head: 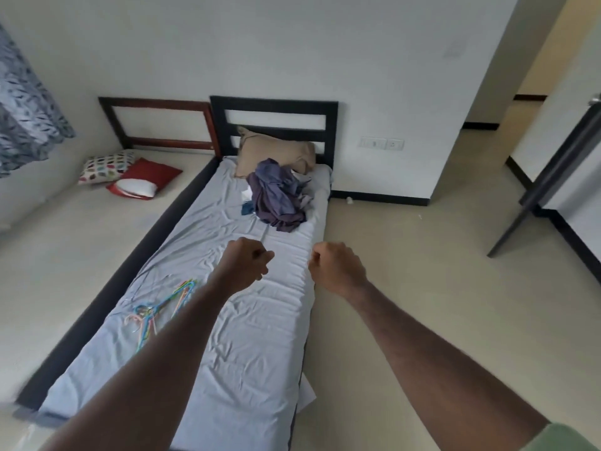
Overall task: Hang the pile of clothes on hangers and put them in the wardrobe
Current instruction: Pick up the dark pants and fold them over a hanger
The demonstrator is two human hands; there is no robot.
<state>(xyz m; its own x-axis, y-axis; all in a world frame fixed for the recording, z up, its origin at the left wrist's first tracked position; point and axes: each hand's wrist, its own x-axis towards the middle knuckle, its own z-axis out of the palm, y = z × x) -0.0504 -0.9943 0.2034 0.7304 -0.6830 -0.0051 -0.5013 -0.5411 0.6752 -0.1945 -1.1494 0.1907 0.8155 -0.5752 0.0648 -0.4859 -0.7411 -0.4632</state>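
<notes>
Your left hand [246,262] and right hand [335,266] hover fisted, holding nothing, above the bed [247,336], between hangers [162,307] and clothes pile [278,196].

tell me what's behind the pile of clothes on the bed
A tan pillow lies right behind the pile of clothes, against the black headboard. The pile covers the pillow's lower front edge and the sheet beneath it, so anything there is hidden.

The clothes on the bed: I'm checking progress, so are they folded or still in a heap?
In a heap. The clothes lie crumpled, unfolded, near the pillow; no garment is on the hangers.
</notes>
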